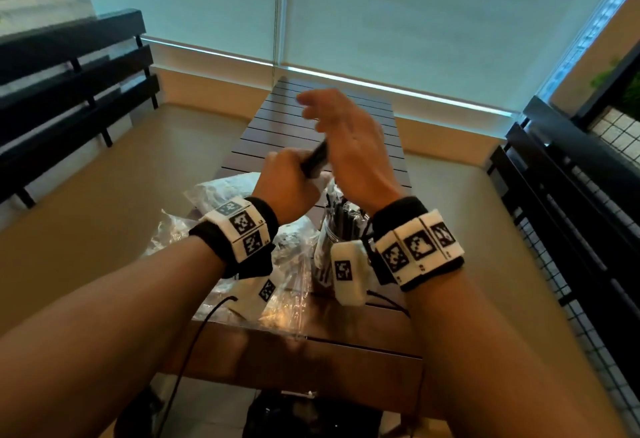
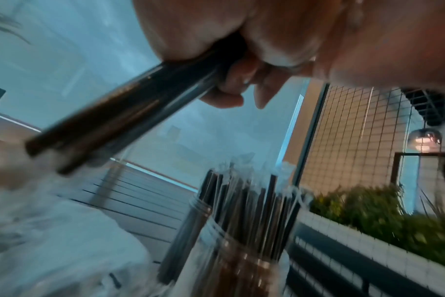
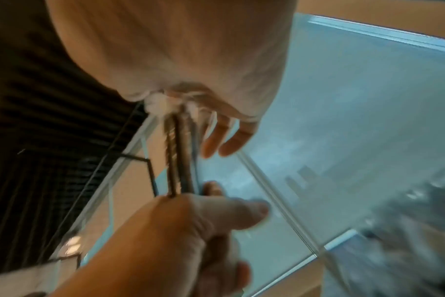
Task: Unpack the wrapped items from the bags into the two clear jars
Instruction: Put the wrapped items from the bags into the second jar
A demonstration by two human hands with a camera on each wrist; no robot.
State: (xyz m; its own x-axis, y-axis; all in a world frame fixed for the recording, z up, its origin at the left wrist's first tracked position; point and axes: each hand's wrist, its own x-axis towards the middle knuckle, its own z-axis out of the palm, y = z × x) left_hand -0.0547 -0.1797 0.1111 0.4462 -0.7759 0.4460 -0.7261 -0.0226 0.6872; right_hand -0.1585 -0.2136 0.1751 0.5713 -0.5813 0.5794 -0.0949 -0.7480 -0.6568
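Clenched around a bundle of dark wrapped sticks (image 1: pixel 313 160), the left hand (image 1: pixel 289 188) held it above the jar (image 1: pixel 341 229), long axis slanting up-right. Right hand (image 1: pixel 349 139) hovered released beside it, fingers spread over the worktop (image 1: pixel 381 132), bags (image 1: pixel 221 188) lying left of the jar

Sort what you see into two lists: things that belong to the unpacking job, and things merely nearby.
Job: wrapped items gripped by left hand; right hand, open; clear jar, already packed; plastic bags.

Nearby: wooden table; black benches; plants.

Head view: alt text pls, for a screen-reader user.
Left hand grips a bundle of dark wrapped sticks, the open right hand against its end, above a stick-filled clear jar and crumpled plastic bags on a slatted table.
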